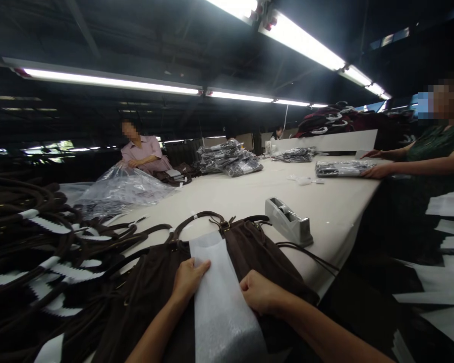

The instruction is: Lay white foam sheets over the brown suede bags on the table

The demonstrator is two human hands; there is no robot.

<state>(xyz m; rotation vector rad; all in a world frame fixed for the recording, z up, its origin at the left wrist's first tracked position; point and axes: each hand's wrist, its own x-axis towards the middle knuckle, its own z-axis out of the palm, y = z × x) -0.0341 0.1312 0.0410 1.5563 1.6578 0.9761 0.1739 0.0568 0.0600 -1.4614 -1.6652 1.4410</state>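
A dark brown bag (pixel 159 282) with looped handles lies in front of me on the table's near end. Down its middle runs a long strip of white wrapping sheet (pixel 219 297). My left hand (pixel 191 277) grips the strip's left edge, thumb on top and fingers curled beneath. On the other side, my right hand (pixel 260 292) is closed at the strip's right edge, its fingers curled in. Beyond the bag, to the right, stands a grey tape dispenser (pixel 289 222).
Many brown bags with white-wrapped handles (pixel 56 242) are heaped at the left. Clear plastic (pixel 124 186) lies near a person in pink. Packed bags (pixel 227 159) sit farther back on the table (pixel 325 201). At right, another person's hands touch a packed bag (pixel 340 168).
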